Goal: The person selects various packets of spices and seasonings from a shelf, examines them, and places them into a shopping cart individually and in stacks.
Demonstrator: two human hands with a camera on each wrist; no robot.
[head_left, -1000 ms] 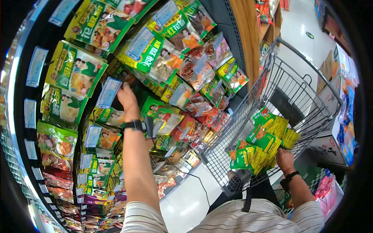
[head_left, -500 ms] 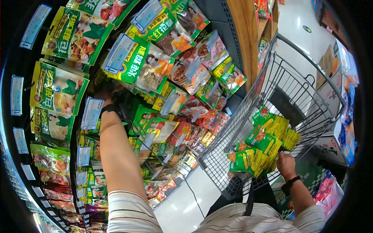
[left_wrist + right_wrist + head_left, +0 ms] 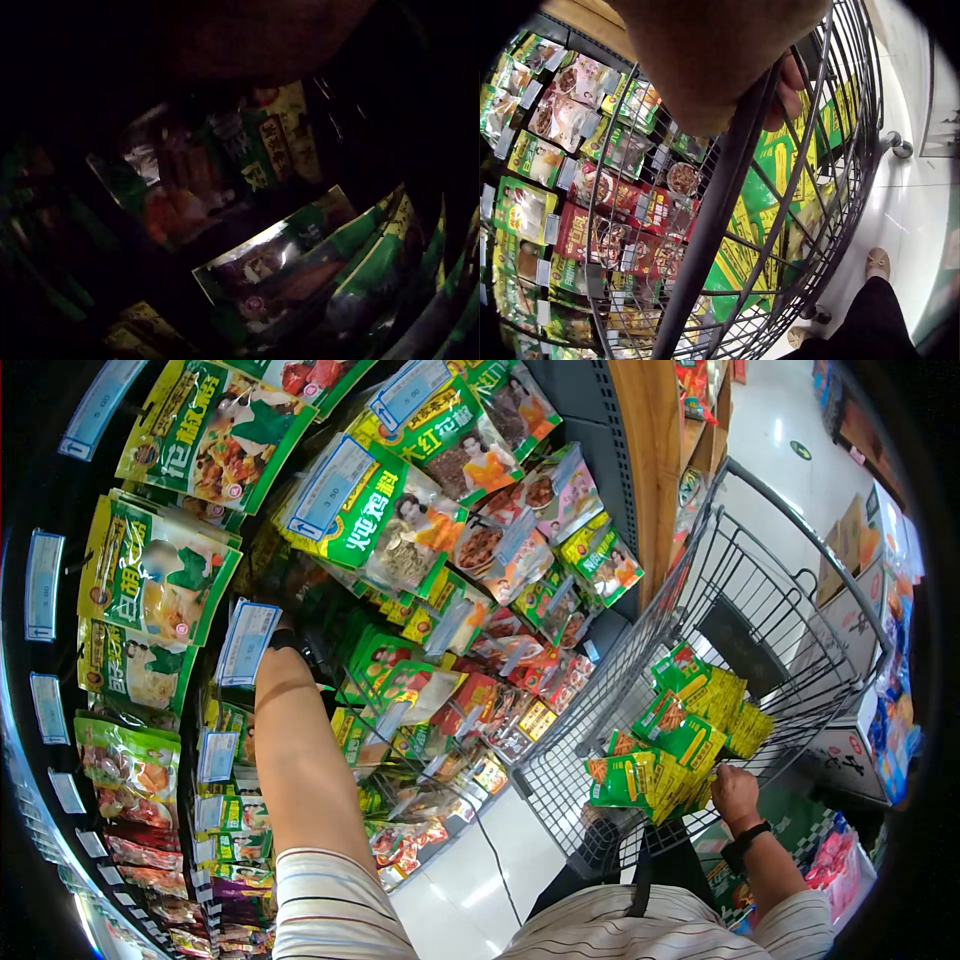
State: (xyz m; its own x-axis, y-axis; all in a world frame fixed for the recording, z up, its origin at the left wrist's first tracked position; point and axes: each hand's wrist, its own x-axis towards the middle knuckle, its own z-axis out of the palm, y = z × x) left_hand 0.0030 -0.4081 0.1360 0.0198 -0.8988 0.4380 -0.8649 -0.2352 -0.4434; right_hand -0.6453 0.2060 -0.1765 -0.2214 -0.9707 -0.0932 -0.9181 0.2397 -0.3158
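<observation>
My left hand (image 3: 255, 45) reaches deep between hanging seasoning packets; in the head view the wrist (image 3: 288, 650) disappears behind a price tag (image 3: 250, 643). The left wrist view is very dark: the hand is a dim shape along the top, just above a green-and-yellow packet (image 3: 259, 165), its fingers hidden. More packets (image 3: 375, 259) hang below it. My right hand (image 3: 735, 795) grips the dark handle bar (image 3: 720, 199) of the shopping cart (image 3: 560, 805), fingers curled round it. Several green-and-yellow packets (image 3: 688, 732) lie in a pile inside the cart.
Rows of bagged spices (image 3: 400, 520) with price tags on hooks fill the left. A wooden shelf end (image 3: 640, 450) stands beyond them. Right of the cart are white boxes (image 3: 850, 750) and a pink bag (image 3: 832, 865). A thin cable (image 3: 492, 850) hangs by the left arm.
My left hand has gone from beside the price tag to deep behind it, out of sight in the head view. The right hand stays on the cart.
</observation>
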